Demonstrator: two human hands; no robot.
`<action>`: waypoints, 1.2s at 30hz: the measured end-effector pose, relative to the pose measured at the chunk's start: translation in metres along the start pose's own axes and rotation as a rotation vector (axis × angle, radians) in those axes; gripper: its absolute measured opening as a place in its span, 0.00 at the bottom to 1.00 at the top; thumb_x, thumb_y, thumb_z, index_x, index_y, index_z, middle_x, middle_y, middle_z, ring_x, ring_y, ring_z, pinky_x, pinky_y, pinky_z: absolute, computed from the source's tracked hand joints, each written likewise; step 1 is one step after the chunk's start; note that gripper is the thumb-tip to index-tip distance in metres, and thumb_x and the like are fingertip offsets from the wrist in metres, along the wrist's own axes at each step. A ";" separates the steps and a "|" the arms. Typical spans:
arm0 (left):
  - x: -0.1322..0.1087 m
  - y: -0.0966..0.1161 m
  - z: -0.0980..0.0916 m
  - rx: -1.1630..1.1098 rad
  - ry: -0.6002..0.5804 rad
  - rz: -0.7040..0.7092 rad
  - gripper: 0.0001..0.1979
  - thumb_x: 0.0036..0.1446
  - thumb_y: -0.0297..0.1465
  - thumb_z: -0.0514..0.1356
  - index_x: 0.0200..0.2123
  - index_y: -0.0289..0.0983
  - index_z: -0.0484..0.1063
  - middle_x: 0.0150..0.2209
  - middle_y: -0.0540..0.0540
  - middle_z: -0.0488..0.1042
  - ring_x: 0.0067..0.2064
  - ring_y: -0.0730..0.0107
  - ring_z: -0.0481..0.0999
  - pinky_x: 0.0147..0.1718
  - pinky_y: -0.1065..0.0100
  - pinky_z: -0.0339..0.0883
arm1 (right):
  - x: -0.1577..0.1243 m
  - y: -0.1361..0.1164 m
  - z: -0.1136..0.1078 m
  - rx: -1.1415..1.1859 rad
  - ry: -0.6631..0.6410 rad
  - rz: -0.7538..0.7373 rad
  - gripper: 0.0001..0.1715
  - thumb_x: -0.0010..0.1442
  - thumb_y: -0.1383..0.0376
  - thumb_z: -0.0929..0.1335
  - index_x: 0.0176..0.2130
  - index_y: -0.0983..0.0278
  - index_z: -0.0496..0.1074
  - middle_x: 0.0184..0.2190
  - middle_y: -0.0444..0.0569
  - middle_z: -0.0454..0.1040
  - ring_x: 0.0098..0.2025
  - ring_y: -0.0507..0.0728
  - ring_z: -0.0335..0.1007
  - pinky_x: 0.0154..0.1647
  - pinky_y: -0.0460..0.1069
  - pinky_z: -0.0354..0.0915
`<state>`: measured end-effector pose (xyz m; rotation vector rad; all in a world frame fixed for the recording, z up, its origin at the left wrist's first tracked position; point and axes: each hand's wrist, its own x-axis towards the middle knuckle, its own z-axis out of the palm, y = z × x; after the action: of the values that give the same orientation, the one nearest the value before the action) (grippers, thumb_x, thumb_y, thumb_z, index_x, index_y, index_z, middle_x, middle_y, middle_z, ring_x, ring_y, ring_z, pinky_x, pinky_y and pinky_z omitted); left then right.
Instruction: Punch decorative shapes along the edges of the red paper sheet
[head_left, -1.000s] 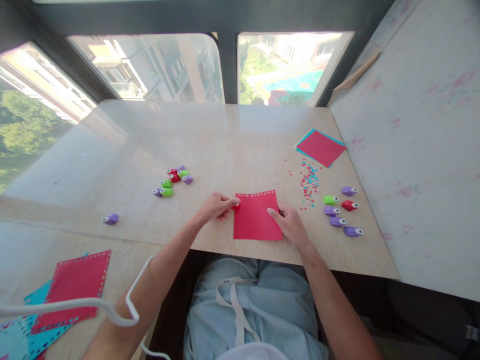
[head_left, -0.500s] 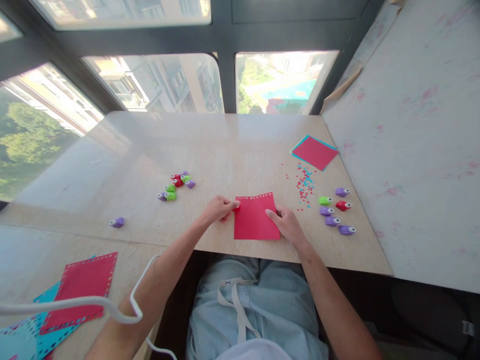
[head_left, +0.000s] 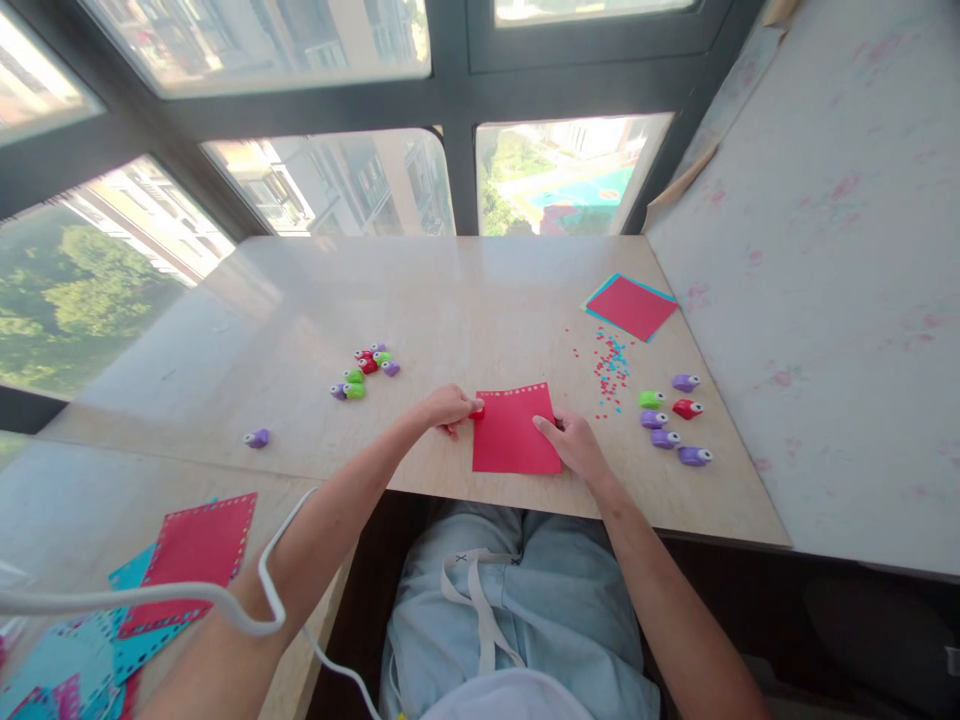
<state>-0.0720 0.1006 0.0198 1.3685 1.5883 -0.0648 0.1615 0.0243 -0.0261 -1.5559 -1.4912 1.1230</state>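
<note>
A square sheet of red paper (head_left: pixel 516 438) lies before me at the table's near edge, with a row of small punched holes along its far edge. At its upper left corner, my left hand (head_left: pixel 451 408) is closed on a small red craft punch (head_left: pixel 478 412), mostly hidden by the fingers. The sheet's right edge is pinched in my right hand (head_left: pixel 574 442), thumb on top.
Several bird-shaped punches (head_left: pixel 365 368) cluster to the left, and more punches (head_left: pixel 664 438) stand at the right beside scattered paper dots (head_left: pixel 613 365). Stacked coloured sheets (head_left: pixel 634 306) lie behind. Hole-edged sheets (head_left: pixel 199 550) and a white cable (head_left: pixel 187 597) are at the lower left.
The view has shifted a little, so the things on the left appear farther right. Both hands keep their hold on the punch and the red paper, with hardly any movement.
</note>
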 end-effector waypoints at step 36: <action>-0.005 -0.052 0.012 -0.205 0.255 0.562 0.21 0.47 0.40 0.64 0.45 0.38 0.73 0.29 0.53 0.69 0.26 0.76 0.65 0.25 0.75 0.57 | -0.002 0.002 0.001 -0.088 0.049 -0.003 0.20 0.59 0.53 0.64 0.35 0.66 0.76 0.31 0.50 0.77 0.31 0.57 0.71 0.30 0.48 0.64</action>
<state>-0.1057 0.0710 -0.0101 1.6538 1.3097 0.6154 0.1612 0.0217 -0.0279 -1.6281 -1.5281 1.0224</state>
